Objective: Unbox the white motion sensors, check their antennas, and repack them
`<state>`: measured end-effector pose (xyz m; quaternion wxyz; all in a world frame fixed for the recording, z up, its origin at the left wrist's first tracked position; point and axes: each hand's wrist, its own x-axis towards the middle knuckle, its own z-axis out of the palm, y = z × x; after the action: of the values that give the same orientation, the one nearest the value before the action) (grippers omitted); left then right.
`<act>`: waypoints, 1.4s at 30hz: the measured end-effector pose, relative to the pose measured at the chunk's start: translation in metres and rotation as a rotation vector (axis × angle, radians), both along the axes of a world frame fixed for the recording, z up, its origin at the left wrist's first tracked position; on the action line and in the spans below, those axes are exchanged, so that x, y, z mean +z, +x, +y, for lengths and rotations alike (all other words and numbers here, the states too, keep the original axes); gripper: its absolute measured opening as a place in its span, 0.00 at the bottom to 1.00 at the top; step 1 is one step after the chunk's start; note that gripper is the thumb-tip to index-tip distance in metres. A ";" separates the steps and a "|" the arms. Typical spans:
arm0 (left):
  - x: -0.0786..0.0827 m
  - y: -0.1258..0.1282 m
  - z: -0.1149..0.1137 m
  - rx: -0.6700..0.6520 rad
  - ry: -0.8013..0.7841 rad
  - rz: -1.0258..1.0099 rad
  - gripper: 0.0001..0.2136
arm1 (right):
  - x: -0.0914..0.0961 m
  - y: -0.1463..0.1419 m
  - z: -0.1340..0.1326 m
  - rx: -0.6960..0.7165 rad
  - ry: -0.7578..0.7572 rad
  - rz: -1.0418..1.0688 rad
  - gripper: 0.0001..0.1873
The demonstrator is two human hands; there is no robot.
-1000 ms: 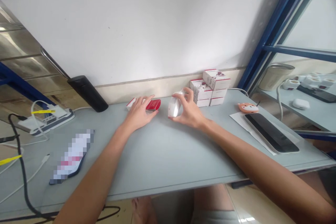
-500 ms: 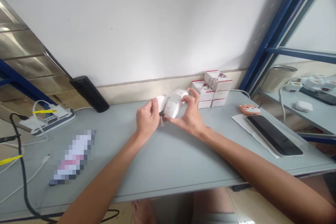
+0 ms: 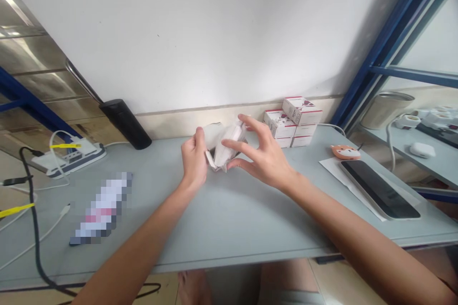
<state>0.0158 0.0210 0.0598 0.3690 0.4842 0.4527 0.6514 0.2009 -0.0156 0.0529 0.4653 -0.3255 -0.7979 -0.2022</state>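
Over the middle of the desk, my left hand (image 3: 195, 158) is closed around a small white carton (image 3: 213, 136), its end flaps standing open towards the right. A white item in clear plastic wrap (image 3: 226, 147) sits tilted at the carton's open mouth, partly inside as far as I can see. My right hand (image 3: 258, 155) grips this wrapped item with thumb and fingers, index and middle fingers stretched across it. Its exact kind is hidden by the wrap and blur.
Stacked red-and-white boxes (image 3: 293, 121) stand behind my right hand. A phone (image 3: 379, 189) lies on white paper to the right, near an orange animal-faced object (image 3: 345, 152). Leftwards are a black cylinder (image 3: 126, 124), a power strip (image 3: 77, 158), cables and a blurred-out packet (image 3: 102, 209).
The wrapped white item has moved left from beside the carton to its open mouth. My right hand has turned, its fingers now spread over the item. The carton's open flaps now show.
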 end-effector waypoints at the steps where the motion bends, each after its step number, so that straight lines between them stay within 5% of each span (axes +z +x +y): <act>1: 0.001 0.000 0.000 -0.011 -0.015 -0.023 0.24 | 0.000 0.000 -0.001 0.000 0.003 -0.003 0.20; 10: 0.001 -0.001 -0.006 -0.020 0.035 0.018 0.24 | -0.007 -0.008 -0.010 0.018 0.007 -0.067 0.34; 19: 0.001 -0.007 0.002 -0.107 -0.123 -0.021 0.23 | 0.008 -0.015 -0.027 0.120 -0.092 -0.134 0.33; 26: -0.009 -0.016 0.024 -0.162 -0.207 -0.153 0.19 | -0.006 -0.021 -0.016 0.168 -0.234 -0.156 0.35; 36: -0.016 -0.013 0.023 -0.216 -0.162 -0.152 0.21 | -0.013 -0.034 -0.009 0.080 -0.302 -0.137 0.32; 42: -0.014 -0.012 0.025 -0.403 -0.129 -0.221 0.23 | -0.019 -0.023 -0.004 0.056 -0.292 -0.153 0.40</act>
<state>0.0042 0.0458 0.0455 0.5690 0.4661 0.3444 0.5834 0.1774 -0.0200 0.0341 0.3563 -0.3512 -0.8606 -0.0952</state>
